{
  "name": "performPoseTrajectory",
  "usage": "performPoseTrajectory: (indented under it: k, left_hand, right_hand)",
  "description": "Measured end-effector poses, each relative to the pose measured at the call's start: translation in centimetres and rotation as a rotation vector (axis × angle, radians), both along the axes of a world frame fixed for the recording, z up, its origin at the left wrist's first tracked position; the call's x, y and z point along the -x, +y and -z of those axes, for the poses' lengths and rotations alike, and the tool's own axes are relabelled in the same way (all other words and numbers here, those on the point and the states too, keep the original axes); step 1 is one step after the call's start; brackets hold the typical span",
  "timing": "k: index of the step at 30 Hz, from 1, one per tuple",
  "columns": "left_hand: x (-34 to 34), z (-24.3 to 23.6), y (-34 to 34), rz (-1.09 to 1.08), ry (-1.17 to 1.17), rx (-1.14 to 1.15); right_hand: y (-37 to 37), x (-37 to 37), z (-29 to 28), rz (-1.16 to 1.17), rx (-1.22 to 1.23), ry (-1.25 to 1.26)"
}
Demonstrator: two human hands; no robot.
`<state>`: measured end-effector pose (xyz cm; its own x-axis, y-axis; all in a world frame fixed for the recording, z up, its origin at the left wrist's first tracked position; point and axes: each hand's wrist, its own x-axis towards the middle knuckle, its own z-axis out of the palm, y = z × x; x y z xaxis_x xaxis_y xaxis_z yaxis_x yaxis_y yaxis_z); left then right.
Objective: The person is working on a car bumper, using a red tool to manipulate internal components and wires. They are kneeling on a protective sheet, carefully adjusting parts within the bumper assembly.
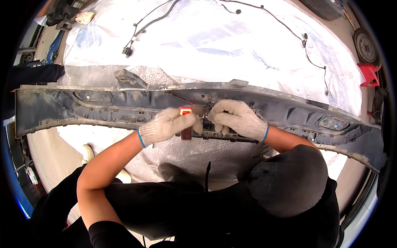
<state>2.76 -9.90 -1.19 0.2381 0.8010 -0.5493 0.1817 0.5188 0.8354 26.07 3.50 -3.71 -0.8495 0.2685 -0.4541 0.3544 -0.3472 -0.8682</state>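
A long, dirty black car bumper [136, 98] lies crosswise before me, its ribbed side showing. My left hand [167, 126], in a white knit glove with a blue cuff, is closed round an upright red rectangular tool [186, 133] with a bright yellow-edged top. Its exact kind is unclear. My right hand [240, 118], gloved alike, has its fingers bent and pressed at the bumper's middle, beside dark clips or fittings. Whatever those fingers grip is hidden. Between the hands and the far rim runs a thin dark strand [178, 97] with a reddish end.
White plastic sheeting [194, 62] covers the ground under and beyond the bumper. Black wiring harnesses [155, 20] lie on it. At right are a wheel [365, 45] and a red part [368, 75]. Another person's dark-clothed leg [37, 73] reaches in at left. Rounded dark cloth [289, 180] covers part of my right arm.
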Motion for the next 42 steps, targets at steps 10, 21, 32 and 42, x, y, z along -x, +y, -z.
performPoseTrajectory:
  k: [10,21,32,42]
  left_hand:
    - [-5.0,-1.1,-0.8,-0.148,0.2,-0.11]
    - [-6.4,-4.6,1.2,-0.293,0.45,-0.543]
    - [3.5,-5.1,-0.4,0.114,0.643,-0.75]
    - [4.0,-2.2,-3.5,0.002,0.465,-0.092]
  right_hand:
    - [-1.4,0.4,2.1,0.06,-0.558,0.165]
    - [-0.8,2.8,-3.9,0.019,-1.414,0.258]
    - [1.9,1.4,2.8,-0.555,-0.849,0.002]
    - [-4.8,4.4,9.1,-0.842,-0.937,0.075]
